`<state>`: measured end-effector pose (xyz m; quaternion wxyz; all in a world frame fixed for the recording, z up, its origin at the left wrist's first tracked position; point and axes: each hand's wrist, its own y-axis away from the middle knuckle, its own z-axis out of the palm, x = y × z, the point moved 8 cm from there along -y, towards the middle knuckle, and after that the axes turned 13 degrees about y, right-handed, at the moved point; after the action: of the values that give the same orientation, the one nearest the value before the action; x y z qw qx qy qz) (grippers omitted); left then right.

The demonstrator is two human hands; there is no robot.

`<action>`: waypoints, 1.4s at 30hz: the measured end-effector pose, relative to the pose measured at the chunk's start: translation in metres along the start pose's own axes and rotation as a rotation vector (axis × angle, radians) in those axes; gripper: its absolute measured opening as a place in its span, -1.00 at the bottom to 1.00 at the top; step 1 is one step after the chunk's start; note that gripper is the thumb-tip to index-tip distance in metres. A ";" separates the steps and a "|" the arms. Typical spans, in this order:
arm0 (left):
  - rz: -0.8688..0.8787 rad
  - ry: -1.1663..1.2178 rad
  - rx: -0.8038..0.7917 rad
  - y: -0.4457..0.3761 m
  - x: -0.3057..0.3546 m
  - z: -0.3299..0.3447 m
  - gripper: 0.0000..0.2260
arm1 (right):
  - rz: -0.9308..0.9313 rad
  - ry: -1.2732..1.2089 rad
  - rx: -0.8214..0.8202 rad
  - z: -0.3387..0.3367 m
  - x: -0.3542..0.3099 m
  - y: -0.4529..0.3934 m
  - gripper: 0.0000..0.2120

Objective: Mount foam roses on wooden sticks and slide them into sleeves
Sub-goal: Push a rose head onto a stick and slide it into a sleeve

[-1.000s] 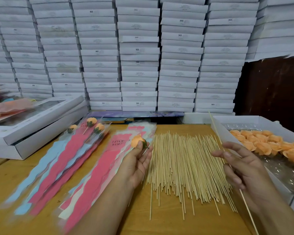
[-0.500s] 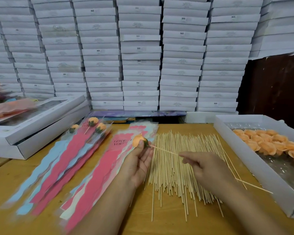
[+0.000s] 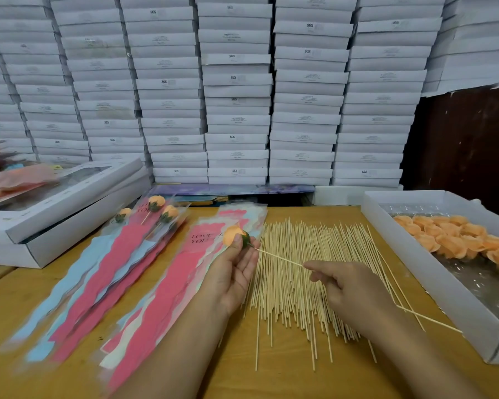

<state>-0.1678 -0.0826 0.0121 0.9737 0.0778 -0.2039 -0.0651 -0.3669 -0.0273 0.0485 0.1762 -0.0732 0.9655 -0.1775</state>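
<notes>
Sticks [image 3: 300, 272]: pale bare wood, matt. Rose [image 3: 233, 235]: soft matt foam. Sleeves [image 3: 167, 277]: glossy clear plastic, printed. Table [image 3: 285, 378]: smooth wood. Boxes [image 3: 236, 82]: matt white cardboard.

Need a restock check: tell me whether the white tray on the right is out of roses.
No, the white tray on the right holds a cluster of orange foam roses at its far end.

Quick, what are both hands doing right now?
Left hand: holds an orange foam rose.
Right hand: pinches a wooden stick, its tip at the rose's base.
</notes>
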 end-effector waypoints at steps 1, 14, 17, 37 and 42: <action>0.001 -0.002 0.001 0.000 0.000 0.000 -0.89 | -0.002 -0.005 0.000 0.000 0.000 0.000 -0.58; 0.001 0.006 0.006 -0.001 0.000 -0.002 -0.89 | -0.012 0.010 0.014 0.002 -0.003 0.001 -0.59; 0.001 0.005 0.010 -0.001 0.000 -0.002 -0.89 | -0.016 0.005 0.016 0.003 -0.002 0.001 -0.59; -0.015 -0.012 -0.031 0.001 -0.005 -0.001 -0.86 | -0.045 0.003 0.007 0.006 -0.008 0.002 -0.58; -0.017 -0.019 -0.027 0.001 -0.006 -0.001 -0.86 | -0.056 -0.014 -0.032 0.011 -0.009 0.003 -0.61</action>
<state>-0.1728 -0.0809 0.0085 0.9722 0.0656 -0.2114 -0.0769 -0.3547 -0.0257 0.0408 0.1765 -0.1042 0.9646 -0.1662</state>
